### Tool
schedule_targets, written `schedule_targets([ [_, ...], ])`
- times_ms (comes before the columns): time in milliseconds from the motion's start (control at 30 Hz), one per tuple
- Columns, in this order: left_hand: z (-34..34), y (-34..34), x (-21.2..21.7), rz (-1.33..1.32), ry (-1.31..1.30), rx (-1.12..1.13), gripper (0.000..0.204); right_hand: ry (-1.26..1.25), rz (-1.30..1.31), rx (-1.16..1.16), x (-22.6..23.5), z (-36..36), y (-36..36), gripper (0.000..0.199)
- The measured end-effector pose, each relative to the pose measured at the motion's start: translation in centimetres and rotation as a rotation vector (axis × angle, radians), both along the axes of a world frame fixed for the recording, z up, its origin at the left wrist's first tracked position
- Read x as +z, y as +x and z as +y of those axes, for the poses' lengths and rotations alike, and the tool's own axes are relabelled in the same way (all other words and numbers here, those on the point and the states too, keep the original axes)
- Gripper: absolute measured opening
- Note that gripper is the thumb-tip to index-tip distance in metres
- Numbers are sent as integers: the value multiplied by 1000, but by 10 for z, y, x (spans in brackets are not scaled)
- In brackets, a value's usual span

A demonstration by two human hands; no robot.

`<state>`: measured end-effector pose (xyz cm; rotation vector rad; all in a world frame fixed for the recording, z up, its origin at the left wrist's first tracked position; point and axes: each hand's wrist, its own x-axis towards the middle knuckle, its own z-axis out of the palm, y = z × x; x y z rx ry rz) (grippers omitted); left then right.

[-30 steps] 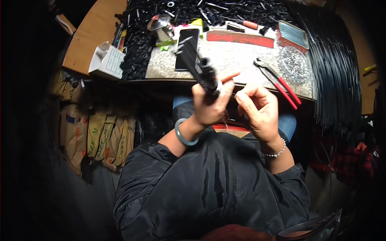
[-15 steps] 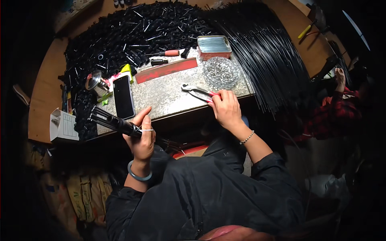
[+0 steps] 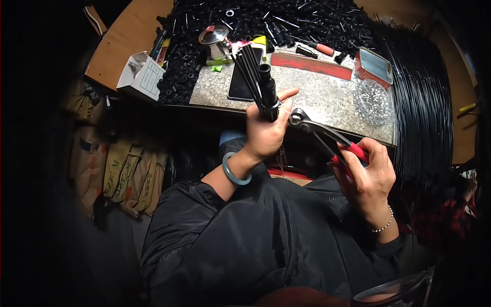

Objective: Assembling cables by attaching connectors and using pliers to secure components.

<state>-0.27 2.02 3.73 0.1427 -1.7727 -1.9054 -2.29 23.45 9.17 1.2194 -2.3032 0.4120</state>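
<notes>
Hands at work above a lap, seen from overhead at a cluttered workbench. The left hand (image 3: 266,134) is clenched around a bundle of thin black rods (image 3: 254,77) with a thicker black tube among them; the bundle's long axis runs nearly upright in the picture, leaning slightly left, its free ends pointing away from the person toward the bench. The right hand (image 3: 365,174) is wrapped around the red handles of a pair of pliers (image 3: 327,139), whose long axis slants from lower right to upper left, the metal nose pointing at the base of the bundle, just beside the left thumb; whether the nose touches the bundle cannot be told. The two hands are apart. Behind the bundle, on a speckled stone slab (image 3: 327,100), lie a dark phone (image 3: 239,84) and a clear dish of small metal pieces (image 3: 373,100). A heap of black parts (image 3: 286,20) covers the far bench.
</notes>
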Motion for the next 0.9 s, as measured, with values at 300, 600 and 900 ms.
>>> schedule_targets([
  [300,-4,3,0,10,95,-81,28,74,130,-11,3,-10,4,17],
  [600,-2,5,1,-24,102,-63,28,83,190,-17,4,-10,6,15],
  [900,-4,5,-2,-44,94,-50,28,87,195,-23,9,-6,6,12],
])
